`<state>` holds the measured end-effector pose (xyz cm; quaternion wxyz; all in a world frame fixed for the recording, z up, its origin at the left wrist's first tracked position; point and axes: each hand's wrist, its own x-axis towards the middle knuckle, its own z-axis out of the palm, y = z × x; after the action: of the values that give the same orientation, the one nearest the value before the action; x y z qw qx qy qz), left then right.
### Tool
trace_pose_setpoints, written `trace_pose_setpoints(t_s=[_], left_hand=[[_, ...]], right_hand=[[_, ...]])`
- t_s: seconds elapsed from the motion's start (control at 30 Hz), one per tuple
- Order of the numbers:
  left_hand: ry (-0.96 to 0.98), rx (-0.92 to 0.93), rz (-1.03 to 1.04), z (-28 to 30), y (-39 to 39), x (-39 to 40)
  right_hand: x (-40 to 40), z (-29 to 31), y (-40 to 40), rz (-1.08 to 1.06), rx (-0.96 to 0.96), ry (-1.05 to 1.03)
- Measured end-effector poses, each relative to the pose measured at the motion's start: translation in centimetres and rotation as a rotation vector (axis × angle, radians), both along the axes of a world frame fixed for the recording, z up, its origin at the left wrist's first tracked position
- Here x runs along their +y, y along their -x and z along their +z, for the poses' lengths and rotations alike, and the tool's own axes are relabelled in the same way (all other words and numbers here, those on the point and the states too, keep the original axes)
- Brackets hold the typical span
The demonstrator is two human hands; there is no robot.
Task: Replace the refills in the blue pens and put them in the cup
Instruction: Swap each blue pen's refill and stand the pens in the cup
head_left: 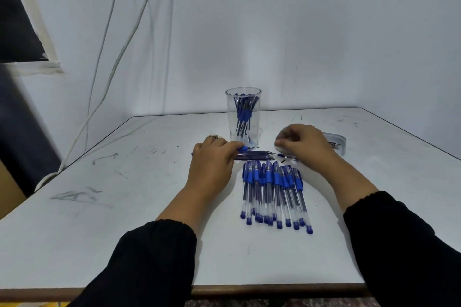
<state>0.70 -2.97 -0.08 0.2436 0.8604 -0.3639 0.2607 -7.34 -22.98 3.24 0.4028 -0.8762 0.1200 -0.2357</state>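
A scuffed white desk [124, 207] stands in a white-walled corner; the left hand [212, 162] lies knuckles-up, fingers [230, 146] pinching a blue pen [245, 149] above loose refills [254, 154]; the right hand [304, 143] curls, grip hidden; about ten pens [274, 194] lie ahead of one clear cup [243, 116] holding more.

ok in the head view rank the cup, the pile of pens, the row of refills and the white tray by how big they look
1. pile of pens, nearest the camera
2. cup
3. row of refills and white tray: unsure, as the left hand and right hand each hide part of one.
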Motion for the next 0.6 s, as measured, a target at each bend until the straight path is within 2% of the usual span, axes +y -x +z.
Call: trace_pose_setpoints(t_s=[0.17,0.27,0.37,0.6], left_hand=[[0.013,-0.003,-0.005,0.2,0.2,0.0],[0.026,-0.017,-0.008,0.1,0.1,-0.1],[0.028,-0.022,-0.014,0.0,0.1,-0.2],[0.040,-0.068,-0.052,-0.1,-0.1,-0.3]], right_hand=[[2.1,-0.4,-0.6,0.070,-0.067,-0.481],[2.8,-0.4,-0.8,0.104,-0.071,-0.656],[3.0,-0.3,-0.7,0.130,-0.077,-0.715],[3.5,-0.4,-0.6,0.167,-0.053,-0.651]])
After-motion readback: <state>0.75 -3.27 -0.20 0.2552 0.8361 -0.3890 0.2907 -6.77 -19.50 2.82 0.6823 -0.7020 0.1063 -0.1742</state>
